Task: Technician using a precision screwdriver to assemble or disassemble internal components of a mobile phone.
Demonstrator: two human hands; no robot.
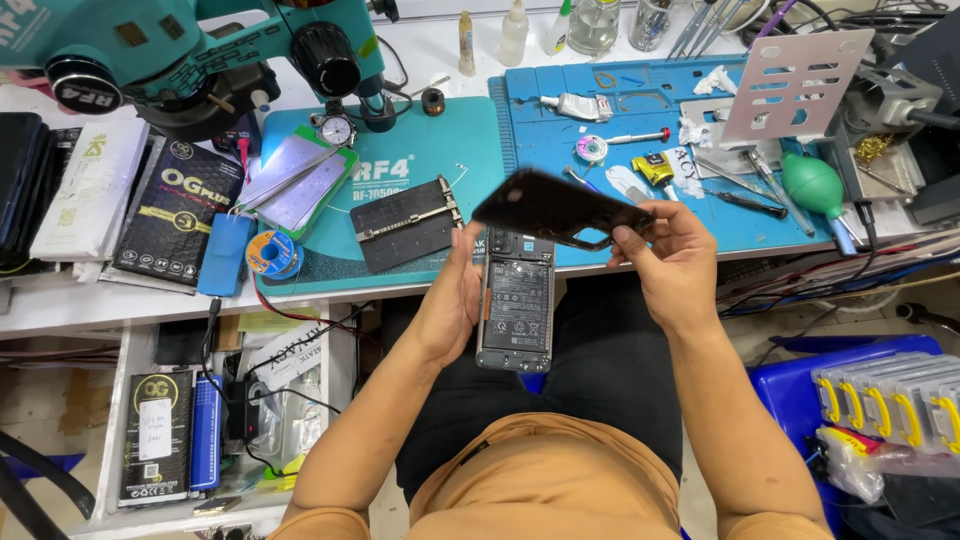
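Observation:
My left hand (452, 300) grips the left edge of an opened smartphone (516, 308), held face down over my lap so its battery and dark circuit boards show. My right hand (672, 258) pinches the black back cover (556, 210) by its right end and holds it tilted just above the phone's top. The cover hangs over the front edge of the white workbench (70, 300). The two hands are about a phone's width apart.
On the bench lie a teal mat (470, 150) with a black phone-holding jig (405, 225), a blue mat (640, 85) with tweezers and screwdrivers, and a green air blower (815, 185). A teal microscope (180, 50) stands at the back left. Clear parts boxes (890, 400) sit low right.

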